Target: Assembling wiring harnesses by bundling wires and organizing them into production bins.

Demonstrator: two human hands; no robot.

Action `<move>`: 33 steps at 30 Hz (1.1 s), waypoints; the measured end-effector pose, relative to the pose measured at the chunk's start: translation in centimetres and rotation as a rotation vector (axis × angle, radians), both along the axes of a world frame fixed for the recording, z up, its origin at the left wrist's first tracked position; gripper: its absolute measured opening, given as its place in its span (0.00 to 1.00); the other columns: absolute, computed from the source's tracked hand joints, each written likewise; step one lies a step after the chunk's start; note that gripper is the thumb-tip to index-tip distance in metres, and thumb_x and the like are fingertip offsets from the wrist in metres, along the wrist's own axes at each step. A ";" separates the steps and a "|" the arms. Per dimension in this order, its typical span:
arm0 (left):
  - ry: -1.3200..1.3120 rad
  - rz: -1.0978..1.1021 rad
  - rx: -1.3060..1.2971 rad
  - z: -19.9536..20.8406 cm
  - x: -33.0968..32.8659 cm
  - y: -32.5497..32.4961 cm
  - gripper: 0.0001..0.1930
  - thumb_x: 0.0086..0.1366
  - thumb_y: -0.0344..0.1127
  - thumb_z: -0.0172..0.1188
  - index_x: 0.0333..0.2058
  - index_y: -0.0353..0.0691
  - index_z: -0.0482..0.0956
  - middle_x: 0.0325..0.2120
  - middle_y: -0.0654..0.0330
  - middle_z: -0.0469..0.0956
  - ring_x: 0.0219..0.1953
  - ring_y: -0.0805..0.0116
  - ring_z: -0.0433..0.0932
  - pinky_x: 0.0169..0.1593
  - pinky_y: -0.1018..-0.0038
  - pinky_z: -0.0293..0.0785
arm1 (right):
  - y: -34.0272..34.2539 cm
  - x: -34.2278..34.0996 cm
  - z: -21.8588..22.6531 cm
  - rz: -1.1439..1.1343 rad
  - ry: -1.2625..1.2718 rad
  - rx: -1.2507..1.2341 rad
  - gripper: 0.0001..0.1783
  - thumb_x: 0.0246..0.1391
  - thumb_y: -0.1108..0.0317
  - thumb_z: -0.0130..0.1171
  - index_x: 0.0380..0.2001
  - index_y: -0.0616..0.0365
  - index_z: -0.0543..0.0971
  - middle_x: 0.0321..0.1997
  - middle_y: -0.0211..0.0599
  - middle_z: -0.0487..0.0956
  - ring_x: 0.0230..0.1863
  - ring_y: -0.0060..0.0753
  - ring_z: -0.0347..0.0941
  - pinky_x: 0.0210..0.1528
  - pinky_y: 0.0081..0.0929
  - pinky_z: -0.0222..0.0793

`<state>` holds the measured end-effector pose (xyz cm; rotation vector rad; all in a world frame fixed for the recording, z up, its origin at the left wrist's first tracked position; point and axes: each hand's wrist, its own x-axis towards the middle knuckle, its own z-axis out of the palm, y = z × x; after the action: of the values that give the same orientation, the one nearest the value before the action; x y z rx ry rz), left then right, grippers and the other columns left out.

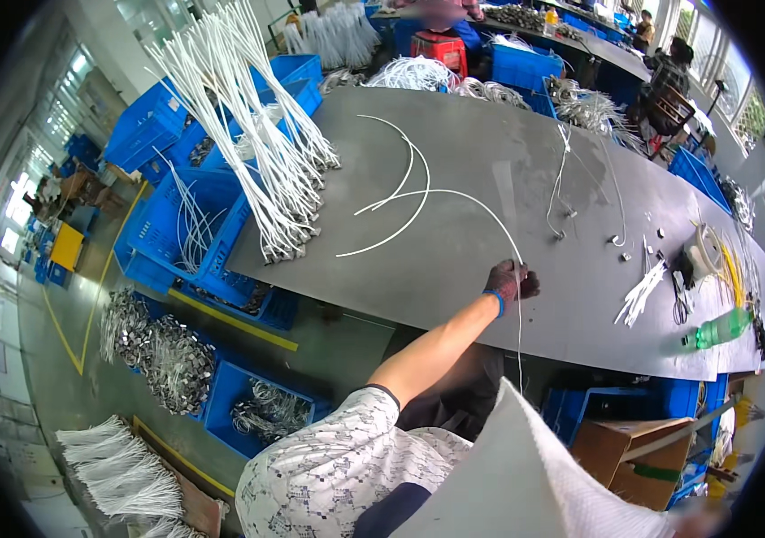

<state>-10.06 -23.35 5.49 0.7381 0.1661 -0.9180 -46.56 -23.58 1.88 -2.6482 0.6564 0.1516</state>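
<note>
My left hand (510, 281), in a dark knitted glove with a blue cuff, is closed on a thin white cable (481, 204) over the near part of the grey table. One stretch of this cable curves away to the left over the tabletop. The other hangs down past the near edge, where its lower end passes behind white cloth. Beyond the hand lie loose white cables (417, 148), curved and crossing the held one. My right hand does not show.
The grey table (400, 287) carries a heap of white cables (284, 193) at left, short white pieces (643, 291) and a green bottle (721, 330) at right. Blue crates (163, 242) line its left side. A cardboard box (616, 457) stands below right. People sit farther back.
</note>
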 end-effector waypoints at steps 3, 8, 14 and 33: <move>-0.133 0.139 0.043 2.8 1.1 -1.1 0.06 0.70 0.30 0.58 0.42 0.35 0.72 0.32 0.52 0.81 0.32 0.55 0.84 0.36 0.57 0.87 | -1.2 -0.9 -2.0 0.014 0.168 -0.023 0.07 0.55 0.67 0.54 0.34 0.52 0.80 0.32 0.49 0.82 0.37 0.58 0.81 0.36 0.50 0.76; -0.438 0.598 0.053 6.2 5.7 -0.4 0.05 0.72 0.30 0.53 0.42 0.36 0.72 0.30 0.56 0.79 0.28 0.64 0.83 0.33 0.67 0.85 | -1.6 -4.6 -5.0 0.008 0.277 0.021 0.07 0.54 0.66 0.55 0.34 0.52 0.81 0.33 0.49 0.83 0.38 0.58 0.81 0.37 0.50 0.77; -0.546 0.556 0.123 6.7 4.8 -0.7 0.04 0.70 0.28 0.53 0.41 0.35 0.73 0.28 0.59 0.78 0.26 0.70 0.80 0.31 0.71 0.83 | -1.0 -4.8 -6.0 0.005 0.322 0.035 0.08 0.53 0.67 0.55 0.34 0.54 0.81 0.33 0.50 0.83 0.39 0.58 0.82 0.39 0.50 0.78; -0.454 0.498 0.108 4.6 2.1 0.6 0.04 0.70 0.27 0.54 0.40 0.34 0.74 0.27 0.57 0.80 0.24 0.68 0.81 0.31 0.69 0.84 | 2.3 -11.3 -5.5 0.026 0.524 0.060 0.11 0.57 0.65 0.52 0.37 0.52 0.82 0.37 0.50 0.84 0.40 0.57 0.82 0.40 0.49 0.78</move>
<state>-7.99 -22.78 10.09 0.9327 -0.0058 -0.2571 -57.82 -21.29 -3.57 -2.5644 0.7590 0.8782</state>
